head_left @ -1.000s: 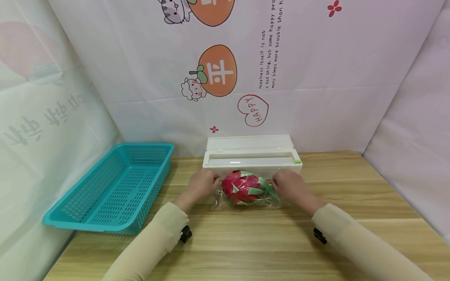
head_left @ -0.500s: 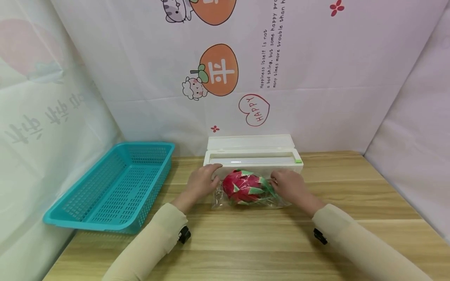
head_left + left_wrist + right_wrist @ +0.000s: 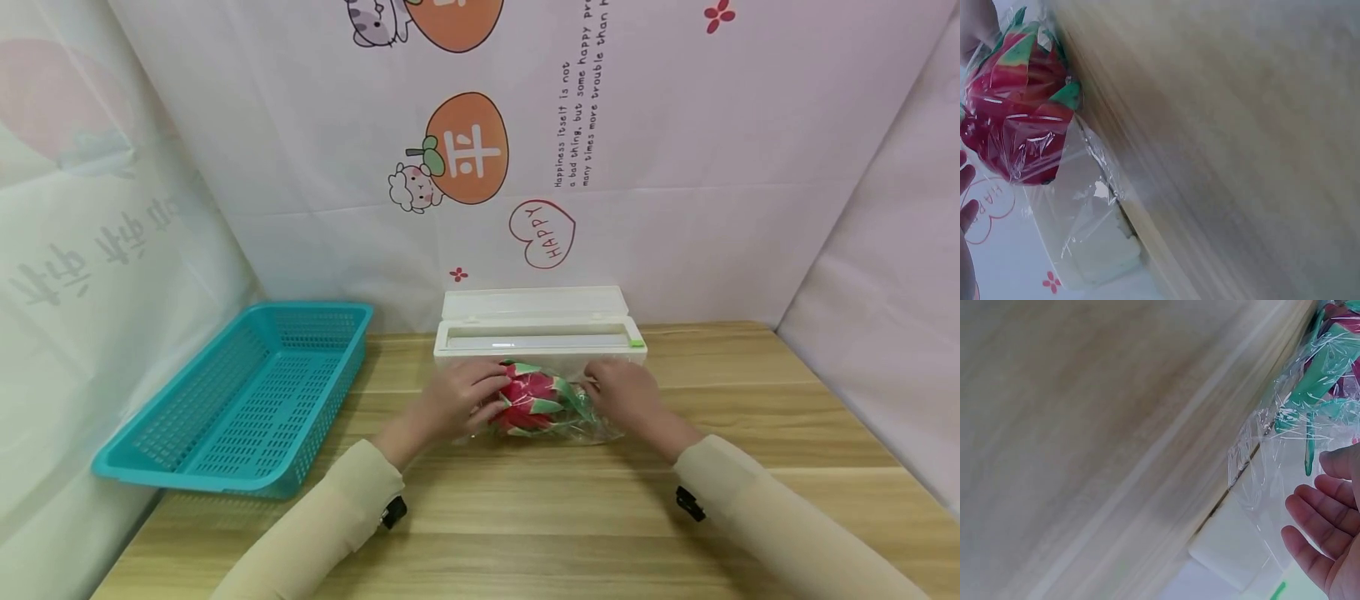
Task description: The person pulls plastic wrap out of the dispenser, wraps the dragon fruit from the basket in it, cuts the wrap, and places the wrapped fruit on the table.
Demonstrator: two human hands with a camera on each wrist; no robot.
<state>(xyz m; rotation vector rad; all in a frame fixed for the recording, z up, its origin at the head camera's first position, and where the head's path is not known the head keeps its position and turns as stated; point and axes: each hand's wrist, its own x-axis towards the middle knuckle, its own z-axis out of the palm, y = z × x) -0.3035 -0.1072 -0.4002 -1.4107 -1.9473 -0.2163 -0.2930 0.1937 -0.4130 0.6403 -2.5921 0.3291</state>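
Note:
A red dragon fruit (image 3: 532, 402) with green-tipped scales lies on its side, covered in clear, wrinkled plastic film (image 3: 1249, 453). My left hand (image 3: 459, 400) is at the fruit's left end, fingers extended over its skin and thumb lower down. In the left wrist view its fingertips show at the left edge, beside the fruit (image 3: 1025, 112). At the other end, by the green tail, is my right hand (image 3: 624, 398). The right wrist view shows its fingers (image 3: 1319, 522) relaxed and slightly bent near the film, with nothing pinched between them.
Right behind the fruit stands a white cling film dispenser box (image 3: 542, 361), lid (image 3: 534, 302) raised, with a green piece (image 3: 637, 343) at its right end. A teal slotted basket (image 3: 264, 408) sits on the left of the wooden table (image 3: 540, 533). Printed cloth walls surround it.
My left hand first loosened its curled fingers at the film's left edge, then moved right onto the fruit's end. My right hand has shifted slightly right and its fingers have loosened.

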